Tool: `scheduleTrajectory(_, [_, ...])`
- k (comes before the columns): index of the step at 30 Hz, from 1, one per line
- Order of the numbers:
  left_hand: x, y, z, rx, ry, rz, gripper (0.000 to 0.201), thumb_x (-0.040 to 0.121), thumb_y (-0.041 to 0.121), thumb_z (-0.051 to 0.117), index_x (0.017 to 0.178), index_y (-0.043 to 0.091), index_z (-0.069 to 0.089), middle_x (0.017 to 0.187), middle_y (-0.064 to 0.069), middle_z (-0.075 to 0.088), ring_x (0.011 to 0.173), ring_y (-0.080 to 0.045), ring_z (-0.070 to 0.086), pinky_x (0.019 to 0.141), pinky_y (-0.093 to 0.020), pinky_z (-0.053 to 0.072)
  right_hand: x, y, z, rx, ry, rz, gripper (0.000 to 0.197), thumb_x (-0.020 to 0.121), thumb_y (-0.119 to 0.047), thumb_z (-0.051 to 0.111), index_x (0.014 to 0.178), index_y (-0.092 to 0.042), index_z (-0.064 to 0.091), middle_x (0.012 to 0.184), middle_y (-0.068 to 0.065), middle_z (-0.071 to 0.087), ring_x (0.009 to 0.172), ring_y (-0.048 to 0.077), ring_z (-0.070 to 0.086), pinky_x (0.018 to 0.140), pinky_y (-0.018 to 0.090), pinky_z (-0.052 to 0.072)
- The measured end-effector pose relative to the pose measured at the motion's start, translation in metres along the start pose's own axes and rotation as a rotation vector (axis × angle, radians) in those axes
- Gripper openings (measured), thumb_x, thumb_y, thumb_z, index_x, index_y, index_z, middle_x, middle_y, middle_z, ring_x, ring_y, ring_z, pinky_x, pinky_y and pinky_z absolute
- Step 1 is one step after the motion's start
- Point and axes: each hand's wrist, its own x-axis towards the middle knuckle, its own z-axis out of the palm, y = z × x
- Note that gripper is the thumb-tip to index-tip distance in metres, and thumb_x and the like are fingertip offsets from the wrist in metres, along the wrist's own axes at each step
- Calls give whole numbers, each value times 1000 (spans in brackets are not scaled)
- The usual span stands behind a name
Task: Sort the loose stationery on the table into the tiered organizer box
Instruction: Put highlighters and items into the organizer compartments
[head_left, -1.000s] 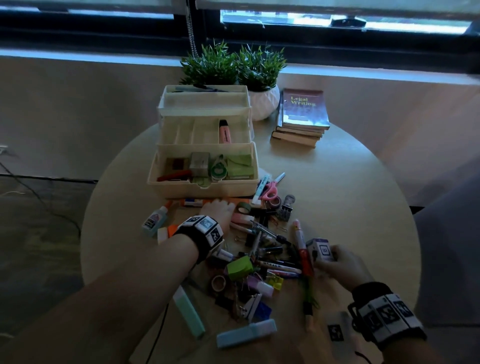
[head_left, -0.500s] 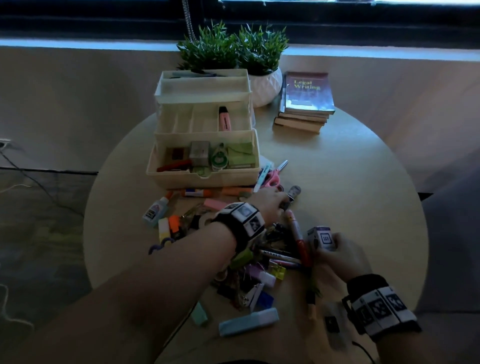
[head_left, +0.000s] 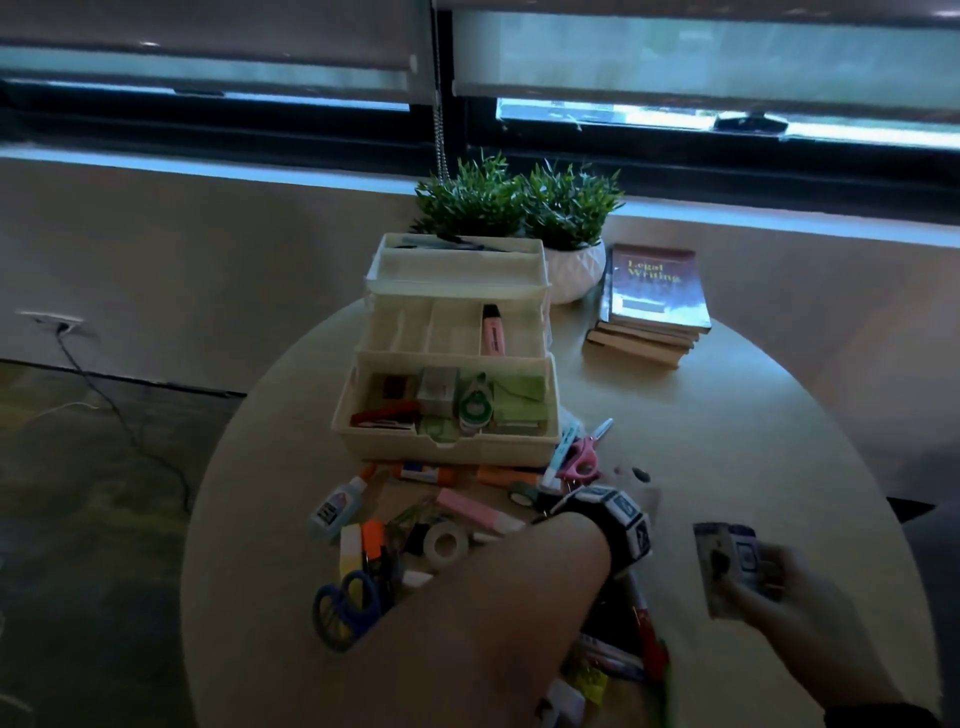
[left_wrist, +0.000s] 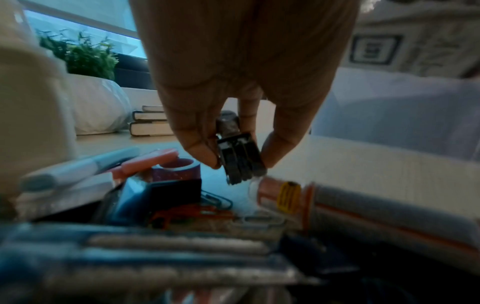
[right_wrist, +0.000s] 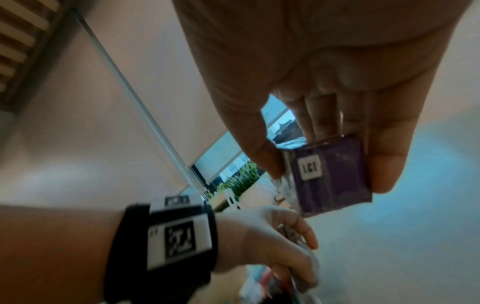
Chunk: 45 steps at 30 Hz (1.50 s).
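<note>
The cream tiered organizer box (head_left: 452, 448) stands open at the table's middle; a pink highlighter (head_left: 491, 332) lies in its middle tier, and a stapler, correction tape and sticky notes in its bottom one. Loose stationery is piled in front of it, including a glue bottle (head_left: 337, 504), blue scissors (head_left: 345, 608), a tape roll (head_left: 447, 543) and pink scissors (head_left: 582, 462). My left hand (left_wrist: 240, 161) reaches across the pile and pinches a black metal clip (left_wrist: 241, 150) just above it. To the right, my right hand (right_wrist: 324, 183) holds a small purple box (right_wrist: 332, 176) off the table.
Two potted plants (head_left: 519, 208) and a stack of books (head_left: 654, 301) sit behind and right of the organizer. The round table (head_left: 753, 441) shows bare wood on its right half. Beyond its left edge there is floor with a cable.
My left hand has moved right from in front of the organizer, across the pile, and taken hold of the black clip. My right hand has drifted right and turned the purple box.
</note>
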Motion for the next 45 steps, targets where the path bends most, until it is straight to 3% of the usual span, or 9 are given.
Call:
scheduleTrajectory(3, [-22,-9,-21,-193,147,-53,33,76,15,64,107,7,55,117,-19,52,106,-37,54,87,-39,47,14,-21,-9,150,-9,-68,36,78,-12,71,105,-17,47,93,7,63,84,26,63,77,50,53])
scheduleTrajectory(9, [-78,-71,-61,-591,417,-166,27,87,27,51,111,15,54,103,-14,48,97,-33,56,76,-29,41,42,-94,13,182,-94,-295,36,79,-7,68,105,-28,53,93,8,68,82,26,67,78,50,54])
scheduleTrajectory(14, [-138,-146,-63,-760,534,-245,10,86,26,50,94,23,56,98,-9,59,87,-22,59,75,-29,45,66,-147,72,115,-269,-250,31,78,-7,66,107,-14,58,90,14,69,74,34,66,70,46,54])
scheduleTrajectory(18, [-176,-195,-57,-846,657,-361,17,86,10,53,86,27,54,76,9,54,70,-10,51,61,-19,39,77,-186,124,-105,-328,-307,36,74,-13,69,109,-7,61,99,9,64,85,22,58,70,29,45])
scheduleTrajectory(20, [-190,-218,-54,-875,692,-439,17,86,11,53,88,28,55,75,7,56,68,-9,52,60,-21,39,78,-206,147,-179,-314,-363,37,79,-17,67,114,-10,57,104,8,62,88,18,54,69,21,36])
scheduleTrajectory(26, [-206,-265,-50,-931,817,-501,12,87,14,55,92,24,60,88,0,64,82,-18,59,64,-20,41,79,-250,207,-618,-418,-645,27,94,-19,44,121,-15,43,118,18,52,99,34,57,78,36,45])
scheduleTrajectory(29, [-206,-275,-48,-942,840,-498,13,90,14,54,99,20,61,98,-1,64,91,-16,59,68,-14,41,81,-266,221,-880,-363,-782,34,91,-5,45,124,-11,44,119,17,49,102,33,59,82,36,48])
scheduleTrajectory(35, [-203,-284,-42,-980,844,-457,10,88,16,57,93,24,60,95,2,65,92,-16,61,76,-26,46,77,-272,239,-1192,-327,-915,31,93,-7,44,123,-1,45,117,16,47,97,28,61,80,35,54])
scheduleTrajectory(45, [-192,-287,-45,-1006,769,-368,17,87,14,60,94,29,57,98,4,63,87,-9,57,69,-9,41,61,-266,245,-861,-491,-577,55,93,-12,43,145,-19,25,141,16,26,118,38,46,101,39,40])
